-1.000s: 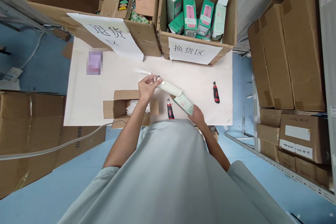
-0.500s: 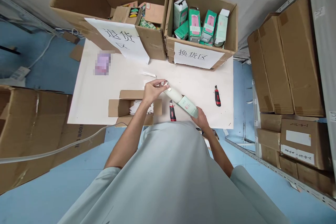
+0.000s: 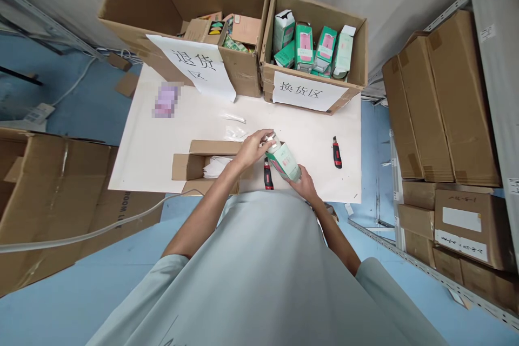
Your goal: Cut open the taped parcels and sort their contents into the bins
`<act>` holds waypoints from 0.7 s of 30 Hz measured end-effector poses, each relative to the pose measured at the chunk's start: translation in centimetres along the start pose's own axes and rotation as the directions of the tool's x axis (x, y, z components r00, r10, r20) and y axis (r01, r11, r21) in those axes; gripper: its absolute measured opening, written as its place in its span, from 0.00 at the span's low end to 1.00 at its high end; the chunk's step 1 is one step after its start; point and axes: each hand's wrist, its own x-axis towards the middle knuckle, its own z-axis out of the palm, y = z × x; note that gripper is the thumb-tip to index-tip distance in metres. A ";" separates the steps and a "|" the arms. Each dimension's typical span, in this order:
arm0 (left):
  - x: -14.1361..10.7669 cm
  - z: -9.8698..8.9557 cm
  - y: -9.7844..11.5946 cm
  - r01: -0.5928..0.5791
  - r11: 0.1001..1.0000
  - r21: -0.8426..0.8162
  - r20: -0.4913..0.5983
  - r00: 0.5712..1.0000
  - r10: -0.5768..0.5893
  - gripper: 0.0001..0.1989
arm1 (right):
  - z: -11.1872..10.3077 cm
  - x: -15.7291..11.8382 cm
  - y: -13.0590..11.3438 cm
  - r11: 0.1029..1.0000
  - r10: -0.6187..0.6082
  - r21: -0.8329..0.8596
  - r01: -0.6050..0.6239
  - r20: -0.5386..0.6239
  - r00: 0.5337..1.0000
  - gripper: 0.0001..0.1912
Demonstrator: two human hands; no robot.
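Note:
A small green and white box (image 3: 284, 162) is held tilted over the white table (image 3: 138, 140). My right hand (image 3: 305, 184) grips its lower end. Out of the box's upper end sticks a whitish bottle (image 3: 274, 144), mostly inside the box, and my left hand (image 3: 255, 148) pinches its top. Just below the hands lies a red and black cutter (image 3: 268, 175). An open carton (image 3: 215, 146) with white paper (image 3: 216, 167) in it stands under my left forearm.
Two large cartons line the back, one with mixed packs (image 3: 245, 29), one with green boxes (image 3: 304, 46); paper signs (image 3: 302, 92) hang on their fronts. A second cutter (image 3: 337, 153) lies right, a blurred purple item (image 3: 166, 99) left, clear plastic (image 3: 235, 132) mid-table. Shelved cartons (image 3: 462, 102) stand right.
The bottle has slid most of the way into the small box, and my left hand has come closer to my right hand. The view has shifted slightly.

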 end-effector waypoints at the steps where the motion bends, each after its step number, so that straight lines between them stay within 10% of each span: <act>1: 0.0 -0.1 0.2 -0.011 0.999 0.033 0.017 1.000 0.010 0.27 | 0.1 0.0 -0.1 1.000 0.015 0.018 -0.015 0.006 1.000 0.39; 21: 0.4 -2.5 -2.5 0.022 0.995 0.097 0.320 0.946 -0.052 0.34 | 0.5 -1.3 -2.5 0.835 0.027 0.518 -0.186 0.298 0.954 0.44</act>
